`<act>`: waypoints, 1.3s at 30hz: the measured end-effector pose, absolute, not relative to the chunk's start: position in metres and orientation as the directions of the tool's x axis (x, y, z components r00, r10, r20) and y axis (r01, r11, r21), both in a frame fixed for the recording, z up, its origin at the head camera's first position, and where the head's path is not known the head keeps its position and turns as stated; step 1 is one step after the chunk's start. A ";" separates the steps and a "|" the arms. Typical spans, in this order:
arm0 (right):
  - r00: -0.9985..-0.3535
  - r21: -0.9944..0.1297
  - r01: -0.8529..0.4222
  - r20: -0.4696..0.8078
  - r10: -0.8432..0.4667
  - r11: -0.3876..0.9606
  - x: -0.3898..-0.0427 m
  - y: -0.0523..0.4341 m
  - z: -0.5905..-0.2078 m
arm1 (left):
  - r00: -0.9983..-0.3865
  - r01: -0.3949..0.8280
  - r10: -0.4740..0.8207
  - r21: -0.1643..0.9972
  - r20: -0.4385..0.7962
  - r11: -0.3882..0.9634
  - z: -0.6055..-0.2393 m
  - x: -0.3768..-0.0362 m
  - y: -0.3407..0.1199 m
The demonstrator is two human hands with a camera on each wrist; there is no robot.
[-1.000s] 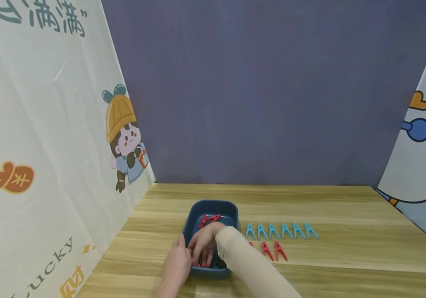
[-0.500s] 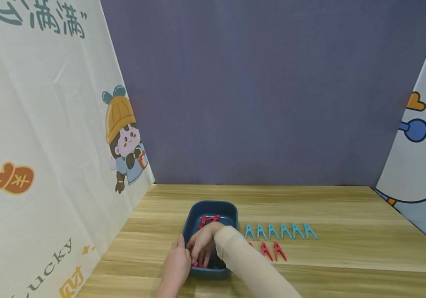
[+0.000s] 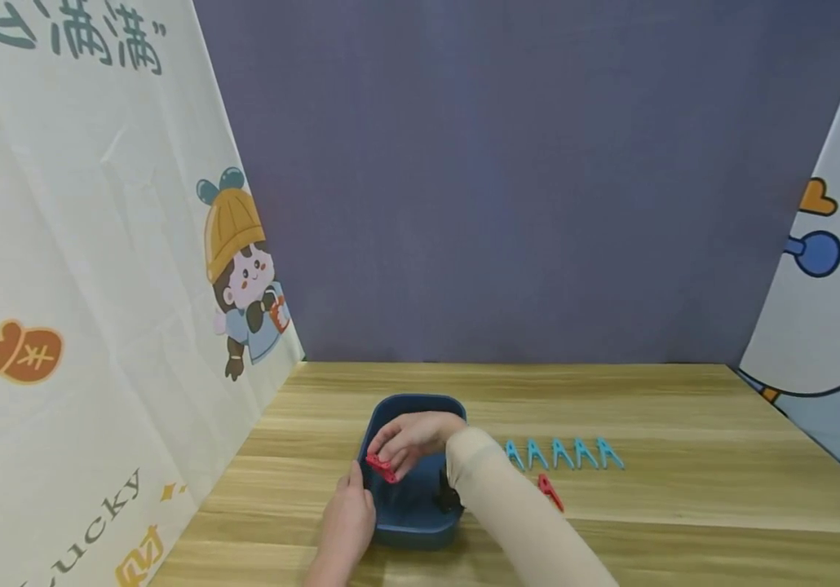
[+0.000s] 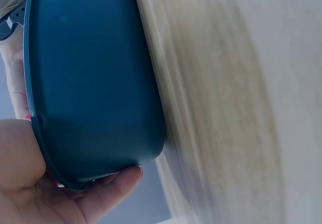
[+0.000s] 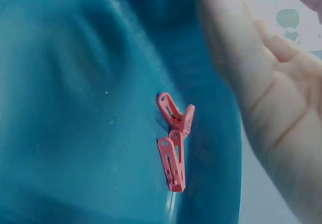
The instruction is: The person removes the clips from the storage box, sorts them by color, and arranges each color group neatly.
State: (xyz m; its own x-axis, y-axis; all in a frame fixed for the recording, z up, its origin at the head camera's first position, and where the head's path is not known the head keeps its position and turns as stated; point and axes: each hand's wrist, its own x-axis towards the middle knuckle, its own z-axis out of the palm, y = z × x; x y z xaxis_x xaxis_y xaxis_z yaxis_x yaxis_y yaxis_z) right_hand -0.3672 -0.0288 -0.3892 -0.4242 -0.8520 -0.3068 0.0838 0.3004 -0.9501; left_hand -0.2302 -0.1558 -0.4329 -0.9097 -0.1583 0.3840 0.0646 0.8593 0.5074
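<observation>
My left hand [image 3: 347, 518] grips the left rim of a dark blue plastic bin [image 3: 416, 540], which stands on the wooden table. The left wrist view shows the fingers [image 4: 113, 190] curled at the bin's corner. Over the bin's inside, my right hand [image 3: 420, 434] pinches a red clothespin [image 3: 382, 468] at its fingertips. In the right wrist view, two more red clothespins [image 5: 172, 156] lie on the bin floor beside its wall. Only a sliver of the held clothespin shows at that view's top edge.
Right of the bin, several blue clothespins [image 3: 563, 454] lie in a row. A red clothespin [image 3: 550, 492] is nearer to me, partly behind my right sleeve [image 3: 515, 514]. A printed cloth [image 3: 97, 326] hangs at the left, and a dark backdrop [image 3: 508, 204] stands behind the table.
My right hand has risen from the near end of the bin, bringing a red clothespin up. Its forearm now covers some clothespins on the table. The left hand stays on the rim.
</observation>
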 end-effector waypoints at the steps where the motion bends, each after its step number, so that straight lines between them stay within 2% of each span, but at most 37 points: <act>1: -0.433 -0.959 0.084 -0.280 -0.856 0.271 -0.368 -0.026 -0.389 | -0.908 0.065 -0.160 0.506 0.388 0.860 -0.433 -0.230 -0.155; 6: -0.495 -0.985 0.097 -0.173 -0.852 0.144 -0.372 -0.011 -0.389 | -0.890 0.077 -0.162 0.490 0.427 0.868 -0.434 -0.229 -0.154; 13: -0.659 -0.982 0.172 -0.054 -0.750 -0.080 -0.368 0.014 -0.380 | -0.901 0.043 -0.183 0.499 0.394 0.866 -0.433 -0.230 -0.154; 16: -0.700 -0.962 0.208 -0.020 -0.714 -0.177 -0.364 0.028 -0.373 | -0.903 0.039 -0.181 0.494 0.389 0.869 -0.432 -0.229 -0.155; 24: -0.759 -0.909 0.239 0.044 -0.650 -0.341 -0.355 0.082 -0.365 | -0.933 0.011 -0.175 0.510 0.315 0.860 -0.430 -0.229 -0.158; 39: -0.792 -0.917 0.210 0.044 -0.609 -0.339 -0.331 0.156 -0.371 | -0.951 0.014 -0.142 0.496 0.276 0.868 -0.427 -0.229 -0.160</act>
State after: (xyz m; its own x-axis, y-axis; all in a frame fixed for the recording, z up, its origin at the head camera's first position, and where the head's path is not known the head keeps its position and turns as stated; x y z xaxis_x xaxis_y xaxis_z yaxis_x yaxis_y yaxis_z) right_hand -0.3311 0.1556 -0.3715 -0.7921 -0.6088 0.0441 0.2099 -0.3395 -0.9169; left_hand -0.2288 -0.1601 -0.4267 -0.9507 -0.1419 0.2758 0.0144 0.8681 0.4962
